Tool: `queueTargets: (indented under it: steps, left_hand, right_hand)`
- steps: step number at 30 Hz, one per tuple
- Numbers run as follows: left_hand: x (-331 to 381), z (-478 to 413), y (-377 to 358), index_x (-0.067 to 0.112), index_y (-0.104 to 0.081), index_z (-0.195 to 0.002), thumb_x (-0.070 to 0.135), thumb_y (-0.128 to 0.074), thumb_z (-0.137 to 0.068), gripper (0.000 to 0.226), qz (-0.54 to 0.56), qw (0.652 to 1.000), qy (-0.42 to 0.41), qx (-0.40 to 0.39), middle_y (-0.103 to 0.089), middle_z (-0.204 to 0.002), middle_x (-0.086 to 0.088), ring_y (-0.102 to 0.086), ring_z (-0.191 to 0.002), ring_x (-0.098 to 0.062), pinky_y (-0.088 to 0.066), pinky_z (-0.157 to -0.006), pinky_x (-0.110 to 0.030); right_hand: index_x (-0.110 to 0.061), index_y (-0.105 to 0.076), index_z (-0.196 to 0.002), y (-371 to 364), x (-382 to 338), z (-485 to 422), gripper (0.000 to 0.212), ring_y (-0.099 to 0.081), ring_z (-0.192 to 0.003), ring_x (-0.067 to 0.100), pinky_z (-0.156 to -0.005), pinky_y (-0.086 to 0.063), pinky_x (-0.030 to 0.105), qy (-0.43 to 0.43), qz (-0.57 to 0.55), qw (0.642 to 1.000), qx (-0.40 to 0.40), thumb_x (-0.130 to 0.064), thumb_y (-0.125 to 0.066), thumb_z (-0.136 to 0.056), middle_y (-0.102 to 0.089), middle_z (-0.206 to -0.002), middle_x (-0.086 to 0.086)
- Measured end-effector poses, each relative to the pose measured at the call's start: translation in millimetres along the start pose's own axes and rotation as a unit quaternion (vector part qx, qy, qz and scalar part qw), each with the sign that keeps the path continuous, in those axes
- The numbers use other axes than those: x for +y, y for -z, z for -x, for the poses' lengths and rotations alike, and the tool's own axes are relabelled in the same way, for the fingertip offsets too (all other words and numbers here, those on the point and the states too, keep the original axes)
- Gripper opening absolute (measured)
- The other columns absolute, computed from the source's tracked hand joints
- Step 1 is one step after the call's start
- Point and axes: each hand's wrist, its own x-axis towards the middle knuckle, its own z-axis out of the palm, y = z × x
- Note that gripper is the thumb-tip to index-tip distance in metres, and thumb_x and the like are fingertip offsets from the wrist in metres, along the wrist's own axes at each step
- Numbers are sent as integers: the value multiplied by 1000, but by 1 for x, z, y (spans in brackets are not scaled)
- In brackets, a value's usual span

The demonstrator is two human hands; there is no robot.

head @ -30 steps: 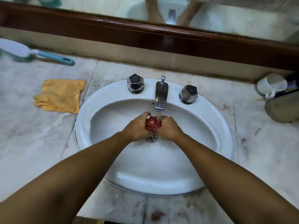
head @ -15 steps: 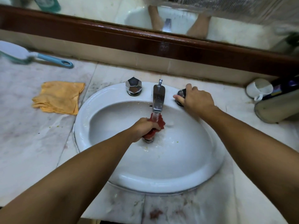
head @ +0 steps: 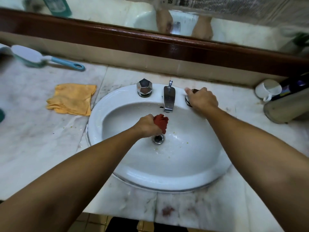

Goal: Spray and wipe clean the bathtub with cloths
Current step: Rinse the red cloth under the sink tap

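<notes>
Over the drain (head: 158, 138), the left hand (head: 147, 125) grips the bunched red cloth (head: 160, 122), just below and in front of the spout (head: 168, 99); the right hand (head: 202, 99) clasps the right tap handle (head: 188, 101).

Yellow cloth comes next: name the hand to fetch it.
Probably left: yellow cloth lies left of the sink, nearer the left hand, though that grips the red cloth; right hand grips the knob.

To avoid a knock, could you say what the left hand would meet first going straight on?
Most likely the faucet spout, just beyond the red cloth that the left hand holds; depth is unclear, so it might pass beneath.
</notes>
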Motion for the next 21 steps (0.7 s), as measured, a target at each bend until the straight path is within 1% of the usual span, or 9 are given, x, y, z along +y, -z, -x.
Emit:
queueTargets:
  steps: [3,6,9,11,13,15,17,19,21]
  left_hand:
    - [4,19,10,4,-71,-94,16,-58,-82,21,98,990,18,-97,-73,-79,-11,-62,-70,-26,-45,-54,-27]
    - [6,32,15,2,-65,-97,19,-44,-89,28,178,958,27,-223,-65,-85,-19,-55,-60,-21,-39,-47,-23]
    - [12,40,21,3,-60,-87,20,-41,-90,26,223,923,48,-311,-60,-76,-15,-50,-54,-16,-39,-46,-19]
    - [11,44,28,2,-60,-87,20,-44,-89,24,240,903,59,-352,-59,-74,-14,-49,-54,-15,-40,-47,-17]
    - [9,48,35,2,-60,-85,17,-47,-91,20,205,901,65,-377,-60,-74,-12,-52,-55,-13,-42,-46,-16]
    - [11,50,37,6,-60,-82,12,-54,-94,15,115,918,67,-375,-59,-72,-8,-51,-55,-10,-40,-44,-16]
    - [16,49,34,11,-59,-74,9,-66,-90,17,-3,936,63,-345,-55,-65,-4,-44,-52,-10,-34,-43,-17]
    - [21,45,29,14,-58,-67,14,-75,-84,24,-153,945,41,-285,-51,-61,-2,-40,-52,-14,-33,-45,-22]
    - [27,44,23,11,-63,-73,22,-75,-83,19,-277,939,0,-202,-55,-66,-3,-45,-58,-20,-38,-51,-24]
  right_hand:
    - [-8,-41,-148,-16,26,68,60,-61,-112,34,-92,-50,45,230,-127,953,148,-44,-52,-101,-60,-132,16]
    - [-4,-43,-150,-50,44,132,78,-53,-129,33,-101,-44,47,493,-59,860,115,-39,-68,-84,-49,-149,16]
    - [-7,-23,-159,-75,32,149,103,-40,-145,26,-108,-31,43,467,-53,879,79,-45,-71,-77,-37,-161,12]
    - [-5,-28,-157,-79,20,146,102,-54,-127,24,-100,-40,43,437,-92,892,74,-40,-76,-74,-59,-139,11]
    - [-4,-54,-139,-80,14,138,82,-64,-96,28,-80,-50,39,457,-86,882,79,-29,-83,-67,-70,-107,9]
    - [-7,-67,-100,-77,11,134,42,-65,-70,31,-54,-49,34,500,-52,859,98,-22,-84,-65,-68,-83,5]
    - [-9,-62,-79,-74,9,129,32,-59,-50,30,-40,-39,28,523,8,847,97,-22,-87,-62,-63,-65,2]
    - [-11,-62,-71,-70,1,124,37,-54,-39,28,-43,-29,23,516,83,849,78,-28,-92,-57,-60,-55,1]
    - [-12,-67,-79,-62,-9,122,35,-62,-51,30,-52,-31,26,487,161,857,45,-37,-89,-67,-66,-64,4]
